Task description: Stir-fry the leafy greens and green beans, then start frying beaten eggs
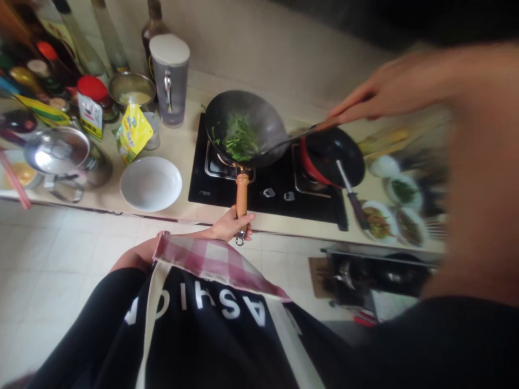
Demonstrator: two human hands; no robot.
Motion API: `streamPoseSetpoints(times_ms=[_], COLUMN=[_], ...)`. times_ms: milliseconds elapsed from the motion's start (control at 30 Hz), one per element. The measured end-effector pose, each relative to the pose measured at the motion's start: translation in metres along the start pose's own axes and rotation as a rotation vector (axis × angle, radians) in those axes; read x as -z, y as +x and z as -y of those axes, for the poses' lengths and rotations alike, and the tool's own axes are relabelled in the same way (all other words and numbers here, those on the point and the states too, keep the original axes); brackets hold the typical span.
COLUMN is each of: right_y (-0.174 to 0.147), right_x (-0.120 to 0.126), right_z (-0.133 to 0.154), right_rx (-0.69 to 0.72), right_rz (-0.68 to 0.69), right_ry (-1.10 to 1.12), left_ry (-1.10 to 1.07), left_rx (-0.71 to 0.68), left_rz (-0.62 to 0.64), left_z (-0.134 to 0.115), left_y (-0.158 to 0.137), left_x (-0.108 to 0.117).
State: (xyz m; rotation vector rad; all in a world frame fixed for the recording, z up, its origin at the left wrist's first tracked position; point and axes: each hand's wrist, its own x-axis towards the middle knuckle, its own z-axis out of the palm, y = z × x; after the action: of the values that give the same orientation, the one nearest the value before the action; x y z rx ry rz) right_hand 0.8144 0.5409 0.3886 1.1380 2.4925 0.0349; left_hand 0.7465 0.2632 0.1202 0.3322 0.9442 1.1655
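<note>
My left hand (233, 224) is closed around the end of the wooden handle of a dark wok (270, 127) on the left burner. Chopped green leaves (241, 138) lie in the wok, with light steam over them. My right hand (389, 89), reaching in from the right and somewhat blurred, grips a long-handled spatula (290, 139). Its lower end rests inside the wok, to the right of the greens; the blade's shape is hard to make out. A red pan (332, 151) with a dark inside sits on the right burner, below my right hand.
A white bowl (151, 183) stands left of the black stove (211, 192). Behind it are a yellow packet (135, 132), a lidded pitcher (170, 81), a metal pot (60, 148) and several bottles. To the right, a knife-like tool (352, 197) lies near plates of chopped food (379, 221).
</note>
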Motion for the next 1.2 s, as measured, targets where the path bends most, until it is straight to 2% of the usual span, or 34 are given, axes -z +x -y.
streamPoseSetpoints(times_ms=[100,167,300,400,500,600,667,733,833,933,1033,1100,1200], right_y=[0.009,0.015,0.008,-0.011,-0.018,-0.004,0.008,0.014,0.007,-0.015,-0.031,-0.030,-0.014], right_x=[0.006,-0.006,-0.042,-0.053,-0.045,-0.040,-0.046,-0.057,-0.066,-0.046,-0.009,0.007,0.007], right_z=[0.001,0.015,0.047,0.047,0.026,0.012,0.016,0.027,0.044,0.045,0.038,0.036,0.040], right_rx=[-0.097,-0.147,-0.218,-0.156,-0.134,-0.168,-0.148,-0.060,0.049,-0.065,-0.178,-0.170,-0.118], right_rz=[0.232,0.246,-0.006,-0.136,-0.176,-0.184,-0.206,-0.254,-0.325,-0.250,-0.062,0.043,0.137], right_ry=[-0.079,-0.047,-0.058,-0.142,-0.265,-0.405,-0.424,-0.365,-0.259,-0.235,-0.245,-0.219,-0.096], left_ry=[0.036,0.057,0.104,0.116,0.124,0.108,0.100,0.096,0.102,0.118,0.099,0.090,0.096], left_rx=[-0.016,-0.032,-0.018,0.012,0.021,0.019,0.020,0.020,0.030,0.032,0.018,0.011,0.002], left_rz=[-0.010,-0.015,-0.028,-0.065,-0.072,-0.075,-0.073,-0.070,-0.060,-0.026,-0.043,-0.062,-0.067], left_z=[0.000,-0.002,-0.013,-0.019,-0.020,-0.016,-0.015,-0.016,-0.021,-0.022,-0.015,-0.009,-0.004], left_y=[0.000,-0.002,-0.009,-0.013,-0.014,-0.012,-0.011,-0.012,-0.014,-0.015,-0.009,-0.004,0.002], left_x=[0.002,0.003,0.006,0.005,0.005,0.006,0.006,0.006,0.007,0.008,0.010,0.011,0.012])
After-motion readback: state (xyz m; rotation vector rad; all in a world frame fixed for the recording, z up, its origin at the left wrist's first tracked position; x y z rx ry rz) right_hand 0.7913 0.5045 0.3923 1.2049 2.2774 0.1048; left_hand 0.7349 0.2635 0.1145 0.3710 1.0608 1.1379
